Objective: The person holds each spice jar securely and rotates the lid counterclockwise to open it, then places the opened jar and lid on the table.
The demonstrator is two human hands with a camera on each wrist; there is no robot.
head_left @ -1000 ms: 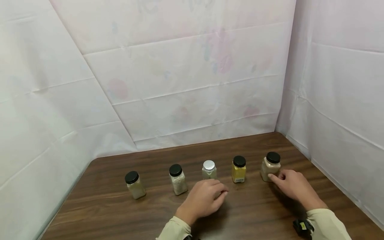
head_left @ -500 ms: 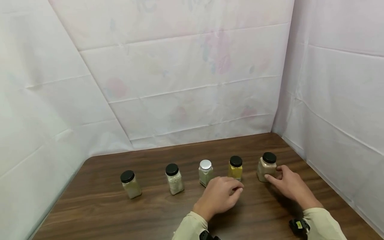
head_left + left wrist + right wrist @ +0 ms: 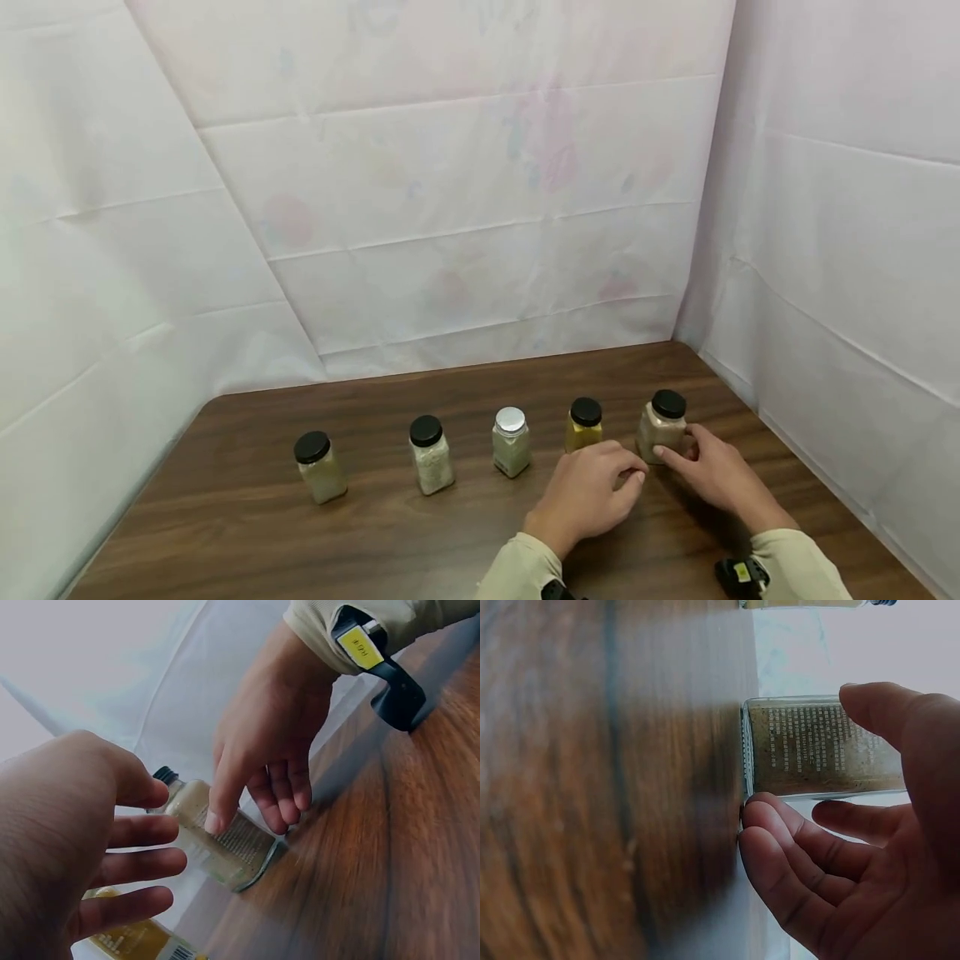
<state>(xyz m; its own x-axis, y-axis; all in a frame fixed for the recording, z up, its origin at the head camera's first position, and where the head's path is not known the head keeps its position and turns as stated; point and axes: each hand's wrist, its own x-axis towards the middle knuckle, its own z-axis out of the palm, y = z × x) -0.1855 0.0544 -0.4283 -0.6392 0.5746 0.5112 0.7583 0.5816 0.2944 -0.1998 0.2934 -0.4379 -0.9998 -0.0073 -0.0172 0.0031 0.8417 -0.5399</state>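
Observation:
My right hand point(image 3: 716, 471) is at the rightmost spice jar point(image 3: 660, 429), a clear glass jar with beige contents and a black lid. Its thumb lies on the printed face and its fingers are along the side, near the base; the jar point(image 3: 810, 746) stands upright on the table. Nothing is in my left hand point(image 3: 592, 492), which hovers just left of that jar with fingers loosely bent. Behind it, a yellow-filled jar point(image 3: 583, 429) with a black lid is partly hidden. In the left wrist view my left hand's fingers point(image 3: 142, 866) spread in front of the yellow jar point(image 3: 142, 939).
Farther left along the brown wooden table point(image 3: 375, 550) stand a silver-lidded jar point(image 3: 512, 446), a black-lidded jar of pale grains point(image 3: 432, 462) and a black-lidded jar point(image 3: 322, 475) at the far left. White cloth point(image 3: 465, 208) walls in the back and sides.
My left hand has moved right, from in front of the silver-lidded jar, past the yellow jar, to beside the rightmost jar. My right hand stays at that jar. The view has shifted slightly.

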